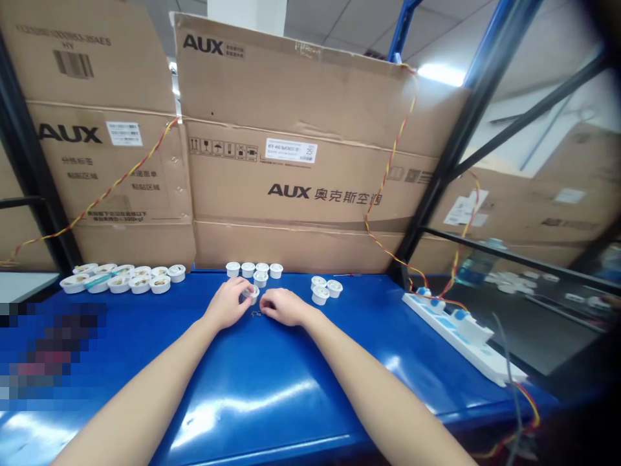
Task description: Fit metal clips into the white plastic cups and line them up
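Left hand (226,303) gripping white plastic cup (251,294), center frame. Right hand (284,307) relaxed, curled, nothing visible held, just beside small metal bits (255,314) on blue bench (242,382). More white cups (255,270) just beyond; filled cups (121,279) left; white strip (449,333) right; AUX cartons (291,175) behind.

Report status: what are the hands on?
Left hand gripping small white plastic cup. Right hand beside small metal bits. More white cups just ahead on blue workbench.

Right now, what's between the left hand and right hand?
Head view: a small metal part on the blue bench, below the white cup in the left hand, beside the right hand.
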The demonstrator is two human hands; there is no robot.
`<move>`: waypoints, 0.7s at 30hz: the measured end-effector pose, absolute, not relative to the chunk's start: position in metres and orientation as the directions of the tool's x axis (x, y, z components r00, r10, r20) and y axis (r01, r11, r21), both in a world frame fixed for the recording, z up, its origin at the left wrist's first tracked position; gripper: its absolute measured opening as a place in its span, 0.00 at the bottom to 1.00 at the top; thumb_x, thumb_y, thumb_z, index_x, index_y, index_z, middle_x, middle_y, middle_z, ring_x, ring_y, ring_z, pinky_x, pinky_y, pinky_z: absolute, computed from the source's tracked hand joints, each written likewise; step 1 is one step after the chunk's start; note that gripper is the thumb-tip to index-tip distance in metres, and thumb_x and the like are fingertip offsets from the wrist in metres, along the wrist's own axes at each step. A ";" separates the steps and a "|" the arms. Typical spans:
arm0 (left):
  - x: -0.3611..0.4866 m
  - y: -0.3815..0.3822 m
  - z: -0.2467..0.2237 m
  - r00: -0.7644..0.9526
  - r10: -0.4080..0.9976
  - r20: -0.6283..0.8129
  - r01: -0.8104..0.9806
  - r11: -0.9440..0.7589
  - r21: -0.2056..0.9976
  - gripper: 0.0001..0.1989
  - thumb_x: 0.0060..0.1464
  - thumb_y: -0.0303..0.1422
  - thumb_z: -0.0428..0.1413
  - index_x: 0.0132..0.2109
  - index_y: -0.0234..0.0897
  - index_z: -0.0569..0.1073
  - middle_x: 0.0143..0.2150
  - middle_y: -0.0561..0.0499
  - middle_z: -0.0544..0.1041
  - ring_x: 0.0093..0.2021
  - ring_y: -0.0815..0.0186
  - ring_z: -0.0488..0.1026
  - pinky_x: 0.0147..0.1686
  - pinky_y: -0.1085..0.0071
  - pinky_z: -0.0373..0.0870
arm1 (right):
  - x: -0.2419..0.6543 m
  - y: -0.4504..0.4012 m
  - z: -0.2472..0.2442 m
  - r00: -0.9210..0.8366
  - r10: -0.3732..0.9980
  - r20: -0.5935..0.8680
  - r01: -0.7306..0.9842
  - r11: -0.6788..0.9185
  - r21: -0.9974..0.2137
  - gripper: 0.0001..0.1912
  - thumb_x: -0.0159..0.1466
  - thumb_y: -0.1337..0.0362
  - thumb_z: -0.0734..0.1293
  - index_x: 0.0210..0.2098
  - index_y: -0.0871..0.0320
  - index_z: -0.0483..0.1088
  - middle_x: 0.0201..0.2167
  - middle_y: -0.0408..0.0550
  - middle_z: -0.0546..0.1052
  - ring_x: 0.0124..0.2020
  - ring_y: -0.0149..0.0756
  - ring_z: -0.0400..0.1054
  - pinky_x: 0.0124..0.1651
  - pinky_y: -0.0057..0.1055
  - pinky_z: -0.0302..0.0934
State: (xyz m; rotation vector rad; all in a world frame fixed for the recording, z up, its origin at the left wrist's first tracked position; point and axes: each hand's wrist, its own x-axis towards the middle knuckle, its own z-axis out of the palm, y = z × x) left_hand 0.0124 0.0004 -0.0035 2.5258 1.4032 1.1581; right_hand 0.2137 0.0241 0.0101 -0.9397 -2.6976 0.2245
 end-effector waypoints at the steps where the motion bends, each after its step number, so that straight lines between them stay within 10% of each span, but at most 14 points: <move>1: 0.012 0.000 -0.003 0.317 0.740 0.593 0.719 -0.595 0.359 0.04 0.52 0.30 0.53 0.37 0.40 0.71 0.41 0.49 0.74 0.44 0.59 0.69 0.46 0.64 0.66 | 0.213 0.023 0.010 -0.748 0.634 0.198 0.598 0.772 -0.213 0.07 0.62 0.66 0.63 0.35 0.57 0.73 0.35 0.46 0.77 0.34 0.32 0.68 0.35 0.25 0.54; 21: 0.014 -0.003 0.002 0.309 0.728 0.613 0.721 -0.599 0.348 0.06 0.53 0.29 0.52 0.38 0.40 0.72 0.42 0.50 0.74 0.44 0.60 0.69 0.46 0.64 0.66 | 0.218 0.029 0.009 -0.612 0.764 0.205 0.751 0.643 -0.152 0.07 0.62 0.64 0.63 0.35 0.54 0.73 0.37 0.45 0.76 0.37 0.35 0.69 0.35 0.27 0.52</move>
